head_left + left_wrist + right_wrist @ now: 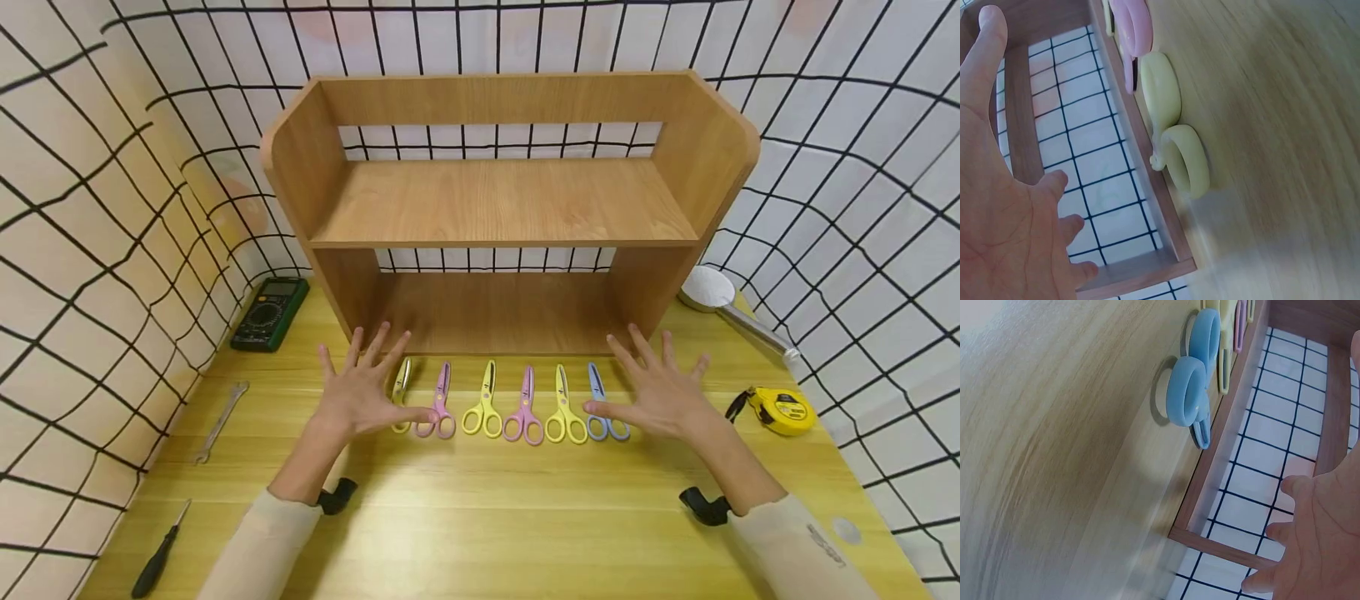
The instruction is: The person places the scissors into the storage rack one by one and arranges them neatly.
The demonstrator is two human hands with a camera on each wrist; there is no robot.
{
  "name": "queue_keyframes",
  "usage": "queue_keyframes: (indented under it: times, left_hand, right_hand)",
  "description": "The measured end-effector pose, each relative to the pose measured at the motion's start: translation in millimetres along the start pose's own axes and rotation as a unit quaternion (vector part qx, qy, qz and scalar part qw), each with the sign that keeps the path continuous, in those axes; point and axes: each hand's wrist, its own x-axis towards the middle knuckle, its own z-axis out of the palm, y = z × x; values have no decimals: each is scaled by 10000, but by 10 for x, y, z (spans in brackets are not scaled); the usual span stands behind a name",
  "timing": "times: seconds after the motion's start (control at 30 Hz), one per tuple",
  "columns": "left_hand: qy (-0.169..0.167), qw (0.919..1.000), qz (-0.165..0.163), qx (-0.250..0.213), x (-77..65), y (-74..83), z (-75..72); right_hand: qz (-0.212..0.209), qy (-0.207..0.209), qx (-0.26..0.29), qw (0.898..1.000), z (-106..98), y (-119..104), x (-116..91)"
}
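Note:
Several scissors lie in a row on the table, blades pointing at the wooden shelf (510,204). Over the left end my left hand (362,396) spreads its fingers, holding nothing. It partly covers yellow scissors (402,382) and pink scissors (442,385). Spread the same way, my right hand (666,398) hovers by the blue scissors (597,385) at the right end. Between them lie yellow scissors (488,387), pink scissors (528,392) and more yellow scissors (562,392). The left wrist view shows yellow handles (1163,94) apart from the palm; the right wrist view, blue handles (1184,390).
At the left are a green multimeter (271,314), a wrench (221,423) and a screwdriver (161,552). On the right stand a scoop with white contents (707,289) and a yellow tape measure (783,411). Black-gridded white cloth (847,167) surrounds the table (510,525).

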Motion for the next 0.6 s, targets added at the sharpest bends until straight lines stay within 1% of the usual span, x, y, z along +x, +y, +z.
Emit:
queue_keyframes:
  times: [0.27,0.33,0.4,0.47,0.6]
  left_hand:
    - [18,9999,-51,-135,-14,-20,21]
    - [92,9997,-37,-207,-21,-29,15]
    - [257,9991,-12,-338,-26,-42,9]
    - [538,9972,22,-511,-24,-61,4]
    - [1172,9883,68,-970,-11,-124,10]
  right_hand:
    - [-22,0,30,10000,7,-7,-5]
    - [-19,3,53,10000,7,-12,-13]
    - [-38,29,93,9999,8,-18,-22]
    - [-79,81,135,9998,9,-25,-34]
    - [-202,260,262,9991,20,-27,-65]
